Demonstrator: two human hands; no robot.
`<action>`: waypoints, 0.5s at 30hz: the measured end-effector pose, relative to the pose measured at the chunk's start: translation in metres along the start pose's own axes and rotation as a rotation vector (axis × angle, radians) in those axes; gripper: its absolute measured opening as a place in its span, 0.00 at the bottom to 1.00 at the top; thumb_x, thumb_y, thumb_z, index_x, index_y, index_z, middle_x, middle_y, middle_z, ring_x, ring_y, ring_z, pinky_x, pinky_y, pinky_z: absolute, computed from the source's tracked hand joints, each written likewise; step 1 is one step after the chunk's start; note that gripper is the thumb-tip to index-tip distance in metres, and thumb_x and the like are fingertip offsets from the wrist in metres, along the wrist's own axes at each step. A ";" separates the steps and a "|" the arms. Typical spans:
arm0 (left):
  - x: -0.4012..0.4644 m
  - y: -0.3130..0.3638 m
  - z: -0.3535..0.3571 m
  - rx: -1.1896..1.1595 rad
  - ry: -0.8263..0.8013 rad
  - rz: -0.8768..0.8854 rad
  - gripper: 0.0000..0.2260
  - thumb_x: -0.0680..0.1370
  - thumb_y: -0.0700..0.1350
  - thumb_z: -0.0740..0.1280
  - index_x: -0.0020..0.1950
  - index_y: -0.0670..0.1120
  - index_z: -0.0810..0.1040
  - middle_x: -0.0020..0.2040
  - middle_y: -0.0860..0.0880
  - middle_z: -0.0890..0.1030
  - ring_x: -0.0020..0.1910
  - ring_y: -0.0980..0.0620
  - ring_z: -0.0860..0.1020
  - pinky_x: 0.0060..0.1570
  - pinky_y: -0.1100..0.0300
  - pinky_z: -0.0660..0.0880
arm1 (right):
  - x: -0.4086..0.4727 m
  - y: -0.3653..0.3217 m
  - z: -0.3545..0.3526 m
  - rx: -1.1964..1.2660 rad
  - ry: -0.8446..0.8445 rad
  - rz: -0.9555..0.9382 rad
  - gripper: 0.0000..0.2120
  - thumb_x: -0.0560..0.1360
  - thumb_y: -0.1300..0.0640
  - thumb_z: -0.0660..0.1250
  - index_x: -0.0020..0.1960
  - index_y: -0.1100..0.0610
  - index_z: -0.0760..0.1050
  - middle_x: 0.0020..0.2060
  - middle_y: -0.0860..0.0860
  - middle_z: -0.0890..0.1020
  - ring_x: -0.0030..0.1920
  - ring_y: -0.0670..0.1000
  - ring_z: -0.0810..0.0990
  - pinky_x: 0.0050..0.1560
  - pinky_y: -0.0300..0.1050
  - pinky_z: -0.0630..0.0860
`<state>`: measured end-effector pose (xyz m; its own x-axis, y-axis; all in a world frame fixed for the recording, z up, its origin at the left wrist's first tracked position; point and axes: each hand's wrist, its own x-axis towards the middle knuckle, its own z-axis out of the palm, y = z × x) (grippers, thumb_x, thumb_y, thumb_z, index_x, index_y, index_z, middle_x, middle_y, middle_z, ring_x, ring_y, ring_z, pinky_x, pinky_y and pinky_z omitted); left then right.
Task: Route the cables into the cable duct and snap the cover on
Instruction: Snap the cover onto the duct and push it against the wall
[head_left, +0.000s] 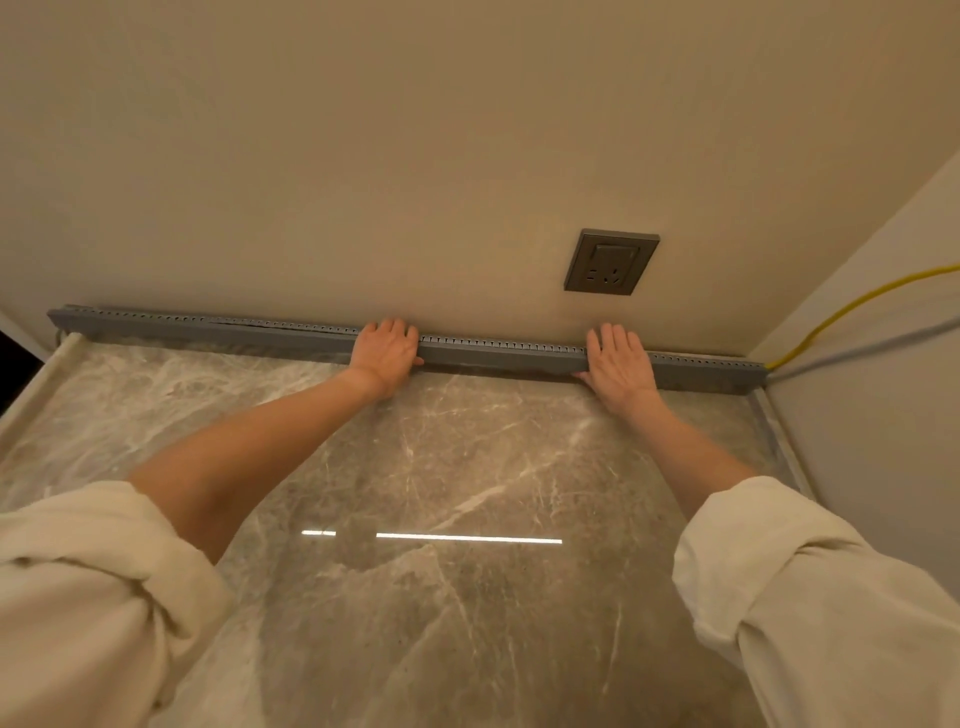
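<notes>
A long grey slotted cable duct (498, 352) lies along the back edge of the marble counter (441, 467), against the beige wall. Its grey cover sits on top; left of centre a thin gap shows along the cover's edge (270, 326). My left hand (387, 351) lies flat on the duct near its middle, fingers over the top and thumb at the front. My right hand (618, 364) presses flat on the duct further right. A yellow cable (852, 306) and a grey cable (857, 352) leave the duct's right end along the side wall.
A dark grey wall socket with a switch (612, 262) sits on the wall above my right hand. A white side wall (883, 415) closes the right. The counter's rounded edge (36, 395) drops off at the left. A ceiling light reflects on the marble.
</notes>
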<state>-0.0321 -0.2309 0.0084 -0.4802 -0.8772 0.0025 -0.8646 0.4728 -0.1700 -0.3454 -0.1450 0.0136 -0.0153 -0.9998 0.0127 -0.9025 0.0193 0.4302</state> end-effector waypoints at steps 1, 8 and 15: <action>0.001 0.000 -0.001 -0.008 -0.003 -0.006 0.16 0.80 0.52 0.60 0.59 0.40 0.71 0.59 0.40 0.75 0.61 0.41 0.72 0.58 0.51 0.68 | -0.003 0.006 0.000 -0.039 -0.016 0.026 0.23 0.79 0.46 0.57 0.65 0.62 0.64 0.57 0.58 0.70 0.56 0.57 0.69 0.57 0.48 0.66; 0.004 0.001 -0.001 0.013 -0.020 0.032 0.16 0.80 0.50 0.59 0.60 0.39 0.70 0.59 0.39 0.74 0.60 0.41 0.72 0.55 0.50 0.70 | -0.031 0.049 0.006 0.075 -0.134 0.286 0.19 0.73 0.69 0.63 0.63 0.63 0.64 0.59 0.62 0.68 0.52 0.61 0.75 0.40 0.51 0.75; 0.006 0.003 -0.001 0.054 -0.040 0.030 0.16 0.81 0.50 0.58 0.60 0.38 0.70 0.58 0.38 0.75 0.59 0.41 0.72 0.53 0.50 0.72 | -0.013 0.053 -0.001 0.168 -0.103 0.280 0.17 0.73 0.74 0.60 0.60 0.66 0.66 0.58 0.64 0.68 0.51 0.65 0.75 0.40 0.55 0.76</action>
<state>-0.0382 -0.2348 0.0092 -0.4983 -0.8660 -0.0422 -0.8403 0.4943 -0.2227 -0.3930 -0.1311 0.0369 -0.3083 -0.9512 0.0145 -0.9153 0.3008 0.2679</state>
